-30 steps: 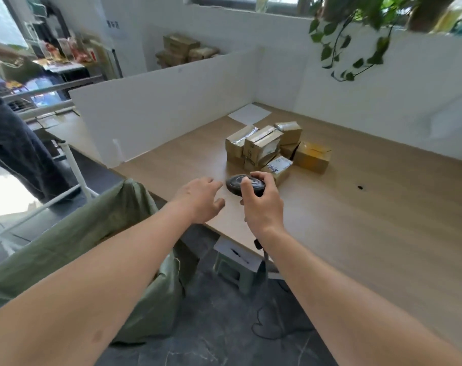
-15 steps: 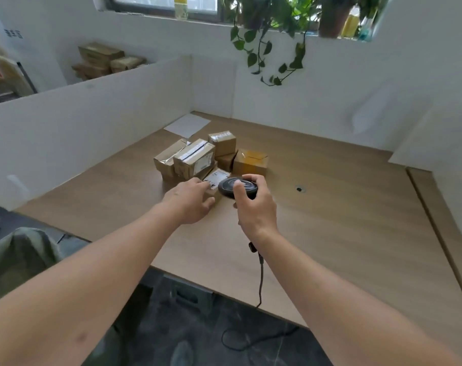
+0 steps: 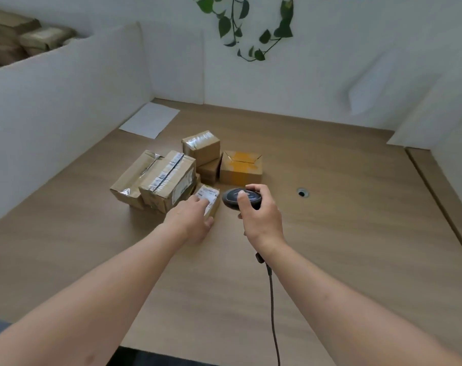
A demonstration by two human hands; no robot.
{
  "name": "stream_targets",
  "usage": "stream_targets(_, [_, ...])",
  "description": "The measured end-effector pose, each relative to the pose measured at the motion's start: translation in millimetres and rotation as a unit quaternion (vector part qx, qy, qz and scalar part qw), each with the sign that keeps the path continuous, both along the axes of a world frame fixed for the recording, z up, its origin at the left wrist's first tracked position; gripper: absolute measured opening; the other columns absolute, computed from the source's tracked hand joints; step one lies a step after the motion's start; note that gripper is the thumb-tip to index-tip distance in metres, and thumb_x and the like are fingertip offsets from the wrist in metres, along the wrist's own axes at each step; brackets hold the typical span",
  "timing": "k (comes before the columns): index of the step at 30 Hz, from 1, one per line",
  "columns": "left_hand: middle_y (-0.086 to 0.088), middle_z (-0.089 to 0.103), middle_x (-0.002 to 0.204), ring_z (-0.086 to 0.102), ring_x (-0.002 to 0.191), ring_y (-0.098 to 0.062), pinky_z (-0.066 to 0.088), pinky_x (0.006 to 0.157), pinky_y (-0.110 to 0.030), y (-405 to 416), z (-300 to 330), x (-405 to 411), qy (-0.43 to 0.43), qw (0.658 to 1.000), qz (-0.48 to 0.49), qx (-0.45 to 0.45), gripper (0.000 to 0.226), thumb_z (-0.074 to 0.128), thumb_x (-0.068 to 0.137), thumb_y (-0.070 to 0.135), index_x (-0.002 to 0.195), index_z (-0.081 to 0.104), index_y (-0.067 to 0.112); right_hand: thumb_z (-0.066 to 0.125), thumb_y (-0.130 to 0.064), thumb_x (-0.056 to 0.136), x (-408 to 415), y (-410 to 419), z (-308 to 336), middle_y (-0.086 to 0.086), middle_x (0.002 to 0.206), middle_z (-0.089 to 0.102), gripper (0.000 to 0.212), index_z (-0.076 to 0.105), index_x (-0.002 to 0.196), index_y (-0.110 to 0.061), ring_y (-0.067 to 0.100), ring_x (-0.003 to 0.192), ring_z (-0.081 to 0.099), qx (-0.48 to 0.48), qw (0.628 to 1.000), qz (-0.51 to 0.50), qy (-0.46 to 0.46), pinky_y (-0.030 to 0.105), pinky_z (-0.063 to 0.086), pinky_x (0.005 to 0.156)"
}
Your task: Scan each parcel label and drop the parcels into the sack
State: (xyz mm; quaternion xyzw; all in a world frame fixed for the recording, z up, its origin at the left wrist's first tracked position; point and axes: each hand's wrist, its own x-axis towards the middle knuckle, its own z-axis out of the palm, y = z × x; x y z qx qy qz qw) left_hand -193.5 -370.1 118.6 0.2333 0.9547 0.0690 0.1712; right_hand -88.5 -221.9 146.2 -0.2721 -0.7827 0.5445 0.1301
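Note:
Several cardboard parcels lie clustered on the wooden table (image 3: 343,260). The nearest one is a small parcel (image 3: 211,198) with a white label on top. My left hand (image 3: 191,220) lies on it, fingers over the label and thumb against its near side. Just to the right, my right hand (image 3: 261,217) grips a black handheld scanner (image 3: 233,198), thumb on top, its head toward the small parcel. The scanner's cable (image 3: 273,307) trails back off the table's front edge. The sack is out of view.
Behind the small parcel stand two larger taped boxes (image 3: 158,178), a small box (image 3: 202,147) stacked on another, and a box with yellow tape (image 3: 240,167). A white sheet (image 3: 150,120) lies at the back left. White partitions (image 3: 52,107) wall the table. A cable hole (image 3: 301,193) sits right of the scanner.
My view has swung right from the green sack to the table. My left hand has reached forward and come down on the small labelled parcel. My right hand keeps hold of the scanner.

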Motion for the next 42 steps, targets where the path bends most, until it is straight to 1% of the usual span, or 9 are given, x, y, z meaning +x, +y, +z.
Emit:
stream_targets(9, [-0.011, 0.038, 0.150, 0.052, 0.124, -0.037, 0.051, 0.098, -0.048, 7.2, -88.6, -71.2, -0.074, 0.997, 0.030, -0.017, 0.043, 0.053, 0.102, 0.038, 0.140, 0.048, 0.020, 0.052, -0.074, 0.076, -69.6, 3.6, -66.8, -0.019, 0.101, 0.073, 0.036, 0.057, 0.106, -0.056, 0.018, 0.096, 0.075, -0.034, 0.997, -0.023, -0.068, 0.057, 0.064, 0.081])
stream_targets(16, [-0.011, 0.027, 0.157, 0.036, 0.132, -0.036, 0.048, 0.097, -0.046, 11.9, -125.9, -69.1, -0.011, 0.997, 0.073, 0.018, 0.052, 0.063, 0.099, 0.025, 0.148, 0.045, 0.024, 0.055, -0.072, 0.077, -76.6, 14.1, -104.8, -0.023, 0.100, 0.073, 0.039, 0.061, 0.110, -0.053, 0.016, 0.095, 0.076, -0.046, 0.993, -0.034, -0.106, 0.057, 0.064, 0.081])
stream_targets(19, [-0.009, 0.028, 0.149, 0.036, 0.128, -0.034, 0.047, 0.100, -0.046, 16.6, -131.9, -68.0, -0.012, 0.990, 0.105, 0.092, 0.072, 0.081, 0.088, 0.026, 0.151, 0.045, 0.024, 0.055, -0.072, 0.077, -73.2, 21.5, -112.4, -0.028, 0.099, 0.072, 0.036, 0.060, 0.109, -0.056, 0.016, 0.095, 0.077, -0.052, 0.991, -0.040, -0.114, 0.057, 0.064, 0.082])
stream_targets(23, [-0.009, 0.033, 0.141, 0.039, 0.131, -0.031, 0.043, 0.111, -0.045, 33.9, -132.9, -68.2, -0.096, 0.978, 0.148, 0.112, 0.116, 0.094, 0.074, 0.038, 0.164, 0.022, 0.026, 0.056, -0.071, 0.078, -67.2, 32.7, -117.9, -0.031, 0.100, 0.072, 0.036, 0.061, 0.109, -0.054, 0.017, 0.096, 0.077, -0.060, 0.990, -0.058, -0.116, 0.059, 0.064, 0.081])
stream_targets(28, [-0.013, 0.034, 0.148, 0.034, 0.142, -0.035, 0.036, 0.119, -0.048, 37.5, -141.1, -62.8, -0.142, 0.965, 0.188, 0.111, 0.089, 0.074, 0.092, 0.046, 0.165, 0.023, 0.042, 0.056, -0.071, 0.078, -63.3, 48.4, -123.9, -0.022, 0.099, 0.074, 0.034, 0.060, 0.107, -0.054, 0.018, 0.095, 0.077, -0.066, 0.988, -0.075, -0.116, 0.059, 0.064, 0.080])
stream_targets(31, [-0.010, 0.047, 0.147, 0.045, 0.140, -0.030, 0.040, 0.113, -0.037, 36.0, -133.9, -71.5, -0.175, 0.962, 0.159, 0.135, 0.082, 0.070, 0.091, 0.043, 0.162, 0.030, 0.045, 0.055, -0.071, 0.077, -62.0, 52.4, -125.6, -0.022, 0.098, 0.074, 0.035, 0.060, 0.107, -0.053, 0.017, 0.094, 0.077, -0.075, 0.987, -0.086, -0.112, 0.058, 0.065, 0.079])
stream_targets(34, [0.000, 0.052, 0.155, 0.051, 0.139, -0.023, 0.041, 0.101, -0.026, 31.7, -128.5, -79.7, -0.211, 0.961, 0.116, 0.133, 0.087, 0.073, 0.090, 0.037, 0.163, 0.027, 0.045, 0.055, -0.071, 0.076, -61.1, 50.1, -124.3, -0.023, 0.097, 0.073, 0.035, 0.060, 0.106, -0.054, 0.017, 0.094, 0.077, -0.088, 0.986, -0.087, -0.108, 0.057, 0.065, 0.079])
stream_targets(37, [-0.001, 0.049, 0.158, 0.054, 0.132, -0.026, 0.043, 0.095, -0.029, 31.5, -123.9, -85.4, -0.235, 0.961, 0.092, 0.111, 0.095, 0.074, 0.089, 0.036, 0.161, 0.015, 0.058, 0.056, -0.071, 0.076, -60.4, 47.1, -121.3, -0.025, 0.096, 0.072, 0.034, 0.060, 0.106, -0.054, 0.016, 0.094, 0.076, -0.098, 0.986, -0.088, -0.100, 0.056, 0.065, 0.080])
stream_targets(42, [0.004, 0.050, 0.156, 0.058, 0.130, -0.027, 0.046, 0.112, -0.046, 33.6, -111.7, -81.9, -0.280, 0.932, 0.110, 0.203, 0.116, 0.080, 0.085, 0.025, 0.143, -0.003, 0.082, 0.056, -0.069, 0.078, -59.2, 47.7, -105.3, -0.020, 0.102, 0.074, 0.035, 0.062, 0.108, -0.052, 0.017, 0.097, 0.077, -0.103, 0.986, -0.108, -0.078, 0.056, 0.065, 0.083])
